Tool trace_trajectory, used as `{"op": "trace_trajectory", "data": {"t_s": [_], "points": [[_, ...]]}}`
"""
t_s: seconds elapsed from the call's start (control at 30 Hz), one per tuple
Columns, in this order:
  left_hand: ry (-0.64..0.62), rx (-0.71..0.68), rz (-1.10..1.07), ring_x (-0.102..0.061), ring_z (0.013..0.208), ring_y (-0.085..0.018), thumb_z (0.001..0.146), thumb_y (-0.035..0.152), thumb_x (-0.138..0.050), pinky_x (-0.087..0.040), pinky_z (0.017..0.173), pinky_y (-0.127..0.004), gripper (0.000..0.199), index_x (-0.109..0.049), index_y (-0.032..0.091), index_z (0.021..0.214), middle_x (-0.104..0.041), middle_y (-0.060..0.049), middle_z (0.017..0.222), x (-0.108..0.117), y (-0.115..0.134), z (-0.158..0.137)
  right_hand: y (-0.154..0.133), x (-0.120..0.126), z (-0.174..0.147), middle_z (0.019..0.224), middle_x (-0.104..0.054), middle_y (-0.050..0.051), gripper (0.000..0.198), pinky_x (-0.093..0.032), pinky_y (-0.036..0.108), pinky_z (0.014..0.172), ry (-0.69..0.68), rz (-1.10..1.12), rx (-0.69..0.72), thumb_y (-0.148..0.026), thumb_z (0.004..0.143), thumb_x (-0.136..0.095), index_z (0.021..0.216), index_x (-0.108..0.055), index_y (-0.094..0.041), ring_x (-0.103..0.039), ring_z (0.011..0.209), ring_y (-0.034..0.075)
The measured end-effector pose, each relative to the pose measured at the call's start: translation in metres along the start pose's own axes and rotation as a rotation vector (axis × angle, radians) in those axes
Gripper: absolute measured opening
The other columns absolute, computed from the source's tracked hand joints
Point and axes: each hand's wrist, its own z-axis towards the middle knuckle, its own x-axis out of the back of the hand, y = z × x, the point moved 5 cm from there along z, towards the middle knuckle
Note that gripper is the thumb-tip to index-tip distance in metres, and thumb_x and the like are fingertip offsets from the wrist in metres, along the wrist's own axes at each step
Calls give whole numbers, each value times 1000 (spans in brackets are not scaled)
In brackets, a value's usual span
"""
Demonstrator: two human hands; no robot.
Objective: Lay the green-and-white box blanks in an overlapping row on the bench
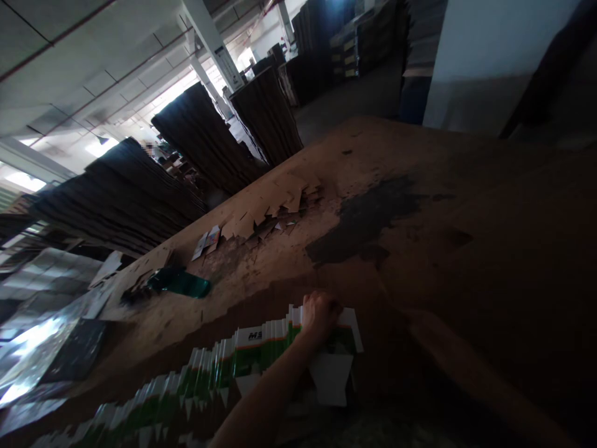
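A long, overlapping row of flat white-and-green printed cartons (247,354) lies across the near side of the table. My left hand (319,314) is at the right end of this row, fingers curled over the top edges of the cartons there. Below that wrist a white carton flap (331,378) sticks out. To the right, apart from the row, my right hand (417,320) is low over the brown surface. It is dark and smeared, so its fingers do not show clearly.
The brown table (457,186) has a dark worn patch (364,218) and torn cardboard pieces (280,208). A green tape-like object (186,284) lies at left, near a small printed card piece (206,242). Tall cardboard stacks (205,137) stand beyond the far edge.
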Motion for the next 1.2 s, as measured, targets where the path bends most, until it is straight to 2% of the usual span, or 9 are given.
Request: {"op": "trace_trajectory", "data": {"t_s": [0.1, 0.2, 0.3, 0.53, 0.77, 0.8, 0.93, 1.03, 1.2], "points": [[33, 17, 2, -59, 100, -19, 83, 23, -59, -38, 87, -34, 13, -71, 27, 82, -72, 2, 96, 1, 1, 0, -17, -61, -6, 152, -34, 14, 64, -37, 53, 105, -143, -33, 129, -61, 88, -35, 135, -52, -22, -32, 137, 35], [52, 51, -7, -59, 100, -19, 82, 24, -59, -38, 87, -34, 13, -70, 27, 78, -72, 2, 95, -1, 0, 2, -14, -92, -15, 157, -21, 13, 63, -31, 58, 106, -169, -135, 140, -59, 89, -37, 142, -43, -26, -17, 141, 38], [62, 73, -10, -59, 100, -20, 82, 22, -58, -37, 87, -35, 13, -70, 27, 76, -72, 3, 94, -5, 0, 3, -11, -95, -20, 158, -17, 12, 61, -32, 59, 105, -143, -193, 168, -58, 89, -38, 143, -41, -29, -14, 142, 39], [60, -9, 0, -56, 100, -20, 84, 23, -56, -35, 88, -37, 15, -69, 26, 76, -71, 2, 95, -4, 4, 1, -11, -92, -18, 158, -20, 11, 60, -36, 54, 104, -127, -261, 188, -56, 90, -40, 144, -38, -30, -20, 141, 38], [34, -53, 55, -54, 103, -20, 85, 25, -57, -34, 88, -37, 9, -65, 25, 83, -68, 2, 98, -3, 6, -3, -15, -93, -20, 153, -32, 11, 59, -35, 55, 104, -11, -353, 223, -59, 88, -43, 140, -45, -31, -28, 139, 35], [35, -64, 74, -53, 105, -21, 85, 28, -59, -34, 89, -37, 6, -64, 25, 87, -68, 1, 100, -3, 7, -4, -19, -92, -19, 151, -35, 13, 59, -35, 55, 104, -11, -370, 227, -59, 87, -43, 139, -46, -30, -30, 138, 35], [24, -133, 193, -48, 110, -26, 79, 46, -66, -32, 94, -44, 36, -57, 26, 107, -62, -3, 111, -7, 14, -9, -25, -78, -10, 135, -56, 14, 52, -40, 53, 99, -114, -383, 222, -51, 87, -45, 132, -55, -28, -48, 127, 33], [0, -135, 239, -46, 110, -27, 78, 47, -67, -31, 95, -46, 41, -54, 27, 112, -59, -5, 113, -11, 15, -11, -3, -47, -10, 127, -63, 9, 44, -44, 53, 95, -118, -363, 206, -43, 84, -46, 123, -62, -31, -56, 117, 32], [25, -136, 200, -44, 113, -28, 76, 45, -69, -31, 97, -46, 54, -50, 30, 125, -55, -5, 119, -15, 13, -10, 48, 22, -27, 137, -52, 18, 57, -36, 63, 96, 118, -532, 100, -32, 70, -50, 125, -62, -26, -38, 131, 43]]}}
